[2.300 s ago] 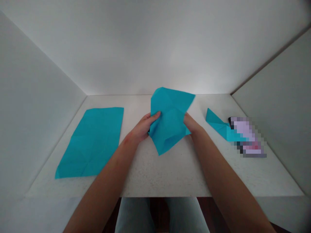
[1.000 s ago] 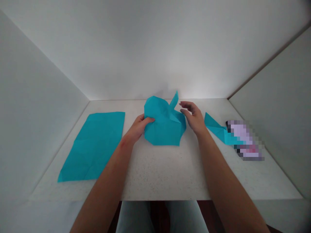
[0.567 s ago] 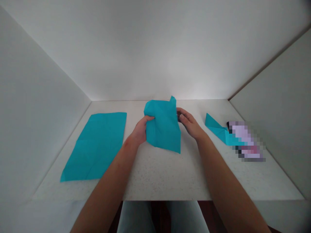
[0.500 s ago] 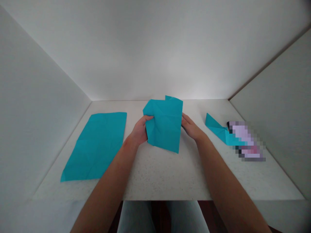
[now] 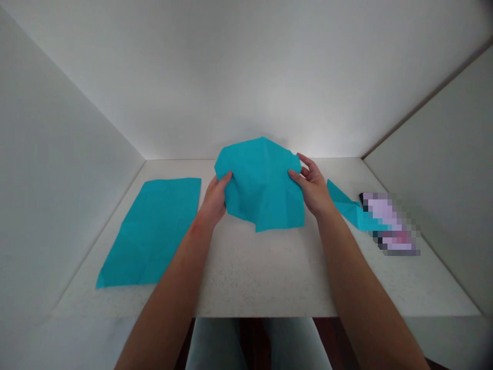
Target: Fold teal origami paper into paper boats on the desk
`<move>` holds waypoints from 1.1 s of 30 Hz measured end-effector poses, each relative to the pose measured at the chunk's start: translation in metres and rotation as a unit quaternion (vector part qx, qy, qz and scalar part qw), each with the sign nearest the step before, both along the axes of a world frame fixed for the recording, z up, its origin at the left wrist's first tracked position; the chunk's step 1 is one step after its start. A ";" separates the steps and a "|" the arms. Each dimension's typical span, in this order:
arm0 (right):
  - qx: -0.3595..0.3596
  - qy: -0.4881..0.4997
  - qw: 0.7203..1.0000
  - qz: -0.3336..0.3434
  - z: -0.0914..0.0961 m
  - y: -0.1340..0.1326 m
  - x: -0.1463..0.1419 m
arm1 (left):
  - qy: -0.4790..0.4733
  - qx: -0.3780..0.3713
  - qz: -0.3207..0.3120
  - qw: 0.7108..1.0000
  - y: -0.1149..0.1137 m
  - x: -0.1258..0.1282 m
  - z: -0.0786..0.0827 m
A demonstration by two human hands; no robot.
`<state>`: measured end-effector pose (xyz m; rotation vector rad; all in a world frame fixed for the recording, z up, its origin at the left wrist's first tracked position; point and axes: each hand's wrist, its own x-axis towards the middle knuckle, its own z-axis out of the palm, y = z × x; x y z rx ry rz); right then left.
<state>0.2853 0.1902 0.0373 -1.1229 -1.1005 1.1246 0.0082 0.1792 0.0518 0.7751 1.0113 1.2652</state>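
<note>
A crumpled sheet of teal paper [image 5: 262, 187] is lifted in the middle of the table, with creases across it. My left hand [image 5: 214, 198] grips its left edge, thumb on the front. On the right edge, my right hand [image 5: 313, 187] holds the paper with spread fingers. A second teal sheet [image 5: 150, 234] lies flat and creased on the table to the left, a little apart from my left hand. Right of my right hand, a narrow folded teal paper piece [image 5: 348, 204] rests on the table.
A pixelated, blurred object [image 5: 389, 223] in lilac and dark tones lies at the right, over the end of the folded piece. The speckled white table [image 5: 262, 272] is bounded by white walls [image 5: 69, 103] at the back and sides. My knees show below its front edge.
The held sheet is spread wider and raised, its outline now broad and rounded. Both hands have moved apart toward its side edges, and my right hand has shifted up along the paper.
</note>
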 end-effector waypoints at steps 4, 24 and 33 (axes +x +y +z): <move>0.026 -0.081 0.995 -0.059 -0.008 0.005 0.029 | 0.228 0.068 0.122 0.964 0.006 -0.017 -0.004; 0.155 -0.291 0.935 -0.128 0.019 -0.011 0.015 | 0.480 0.239 -0.155 0.830 -0.021 0.022 -0.038; 0.060 -0.532 0.838 0.107 -0.038 -0.007 -0.023 | 0.516 0.182 -0.136 0.826 -0.020 0.014 -0.042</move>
